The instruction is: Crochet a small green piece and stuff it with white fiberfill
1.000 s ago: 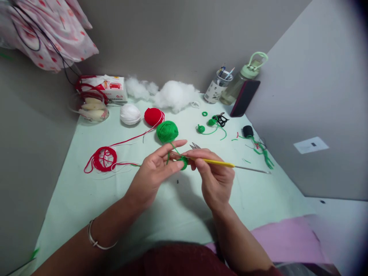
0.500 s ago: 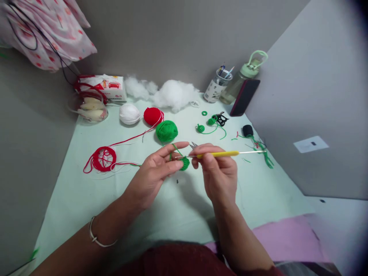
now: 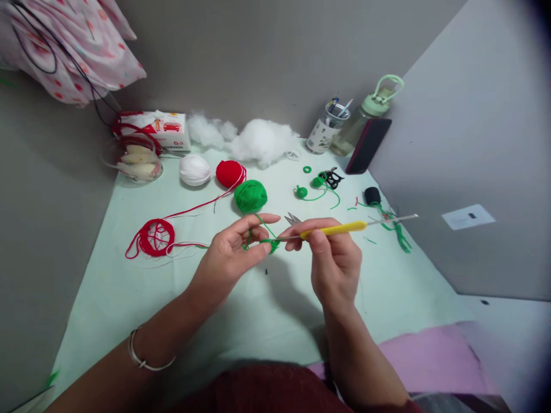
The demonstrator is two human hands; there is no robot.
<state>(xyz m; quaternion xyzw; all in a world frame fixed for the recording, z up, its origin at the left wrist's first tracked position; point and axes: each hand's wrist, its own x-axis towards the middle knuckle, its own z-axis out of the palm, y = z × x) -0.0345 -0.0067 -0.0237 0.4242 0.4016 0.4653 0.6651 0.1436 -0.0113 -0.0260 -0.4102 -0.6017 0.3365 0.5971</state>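
Observation:
My left hand pinches a small green crochet piece between thumb and fingers, its index finger stretched out with green yarn running over it. In my right hand is a yellow-handled crochet hook, held like a pen. The hook's thin metal shaft reaches left to the crochet piece, and its other metal end points right. Behind my hands lies a green yarn ball. Scissor blades show just behind my right fingers.
A red yarn ball, white yarn ball and white stuffing lie at the back. Wound red yarn is left. Small green crocheted pieces, a pen cup, bottle, phone and black spool are right.
My right hand has moved slightly right and the hook has tilted, its right end higher. A green strand now stretches taut from my left index finger down to the hook.

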